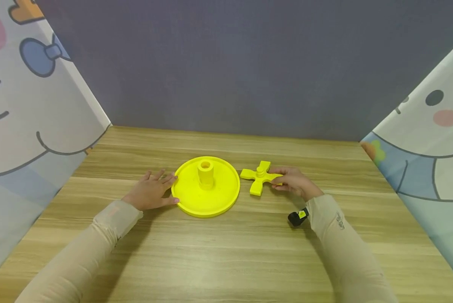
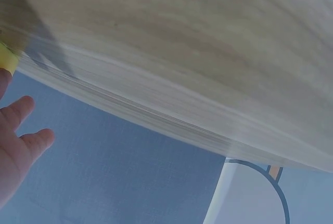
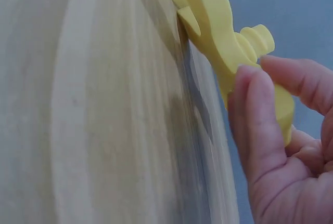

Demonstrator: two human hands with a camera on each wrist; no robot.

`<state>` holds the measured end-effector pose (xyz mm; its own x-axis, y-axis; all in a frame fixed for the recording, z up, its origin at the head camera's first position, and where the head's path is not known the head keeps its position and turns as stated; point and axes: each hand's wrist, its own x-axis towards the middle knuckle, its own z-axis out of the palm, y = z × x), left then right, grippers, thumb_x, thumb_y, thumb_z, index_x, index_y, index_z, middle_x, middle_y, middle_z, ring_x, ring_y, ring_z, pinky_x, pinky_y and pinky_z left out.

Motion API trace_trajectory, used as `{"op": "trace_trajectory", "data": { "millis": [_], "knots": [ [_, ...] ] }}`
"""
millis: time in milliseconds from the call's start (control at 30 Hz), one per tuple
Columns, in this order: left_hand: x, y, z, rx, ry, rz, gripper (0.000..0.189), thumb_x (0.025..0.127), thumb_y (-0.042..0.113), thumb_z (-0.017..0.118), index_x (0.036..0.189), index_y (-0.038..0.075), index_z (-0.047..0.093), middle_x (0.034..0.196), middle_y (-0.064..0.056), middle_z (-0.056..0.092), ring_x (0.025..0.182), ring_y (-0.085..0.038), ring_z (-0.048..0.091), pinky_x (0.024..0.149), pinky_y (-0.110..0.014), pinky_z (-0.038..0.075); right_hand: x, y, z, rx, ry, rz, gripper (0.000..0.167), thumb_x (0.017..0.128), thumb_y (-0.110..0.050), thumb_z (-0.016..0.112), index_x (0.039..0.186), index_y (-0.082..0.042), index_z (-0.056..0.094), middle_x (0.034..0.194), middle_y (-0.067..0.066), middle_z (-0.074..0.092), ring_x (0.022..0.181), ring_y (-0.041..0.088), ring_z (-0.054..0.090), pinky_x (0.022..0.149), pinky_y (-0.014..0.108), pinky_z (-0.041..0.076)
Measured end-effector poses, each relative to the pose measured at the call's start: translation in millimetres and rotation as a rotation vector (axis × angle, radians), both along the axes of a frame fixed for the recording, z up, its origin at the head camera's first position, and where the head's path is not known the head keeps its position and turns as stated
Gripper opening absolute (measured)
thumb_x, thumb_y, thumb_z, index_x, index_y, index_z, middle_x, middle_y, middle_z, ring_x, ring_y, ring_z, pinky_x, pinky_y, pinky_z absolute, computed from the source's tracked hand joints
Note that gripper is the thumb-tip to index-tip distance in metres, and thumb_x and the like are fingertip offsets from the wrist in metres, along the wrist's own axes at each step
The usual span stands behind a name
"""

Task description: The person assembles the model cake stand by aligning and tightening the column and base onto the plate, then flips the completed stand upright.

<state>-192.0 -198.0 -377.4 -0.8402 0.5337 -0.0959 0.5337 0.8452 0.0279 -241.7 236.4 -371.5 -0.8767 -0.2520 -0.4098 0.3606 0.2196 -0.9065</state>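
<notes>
A round yellow tray (image 1: 188,198) with a low rim lies on the wooden table, and a hollow upright post (image 1: 206,176) rises from its middle. My left hand (image 1: 152,191) rests at the tray's left rim with its fingers spread; in the left wrist view the fingers (image 2: 32,143) show beside a sliver of yellow. To the right of the tray is a yellow cross-shaped piece (image 1: 262,176) with four flared arms and a short stepped knob (image 3: 256,41) at its centre. My right hand (image 1: 294,183) pinches one arm of this cross between thumb and fingers.
The wood-grain table (image 1: 226,252) ends at a dark grey panel (image 1: 226,67) at the back. Cartoon-printed cloths (image 1: 41,105) stand along both sides. A black wrist camera (image 1: 297,218) hangs beneath the right cuff.
</notes>
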Motion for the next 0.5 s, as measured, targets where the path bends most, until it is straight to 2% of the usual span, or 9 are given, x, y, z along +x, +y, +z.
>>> {"op": "trace_trajectory", "data": {
  "millis": [300, 500],
  "knots": [
    [-0.2, 0.1, 0.1, 0.007, 0.001, -0.002, 0.077, 0.091, 0.055, 0.053, 0.142, -0.001, 0.042, 0.145, -0.020, 0.042, 0.135, -0.047, 0.030, 0.103, -0.068, 0.024, 4.0, -7, 2.2, -0.237, 0.003, -0.138, 0.056, 0.089, 0.016, 0.050, 0.142, 0.013, 0.032, 0.101, 0.009, 0.057, 0.079, 0.014, 0.068, 0.080, 0.025, 0.054],
    [0.7, -0.5, 1.0, 0.011, -0.003, -0.003, 0.078, 0.092, 0.056, 0.052, 0.143, -0.001, 0.042, 0.145, -0.020, 0.041, 0.135, -0.047, 0.030, 0.103, -0.067, 0.024, 6.8, -19, 8.8, -0.280, 0.102, -0.184, 0.055, 0.090, 0.015, 0.050, 0.142, 0.011, 0.033, 0.094, 0.008, 0.060, 0.083, 0.015, 0.069, 0.088, 0.028, 0.051]
  ]
}}
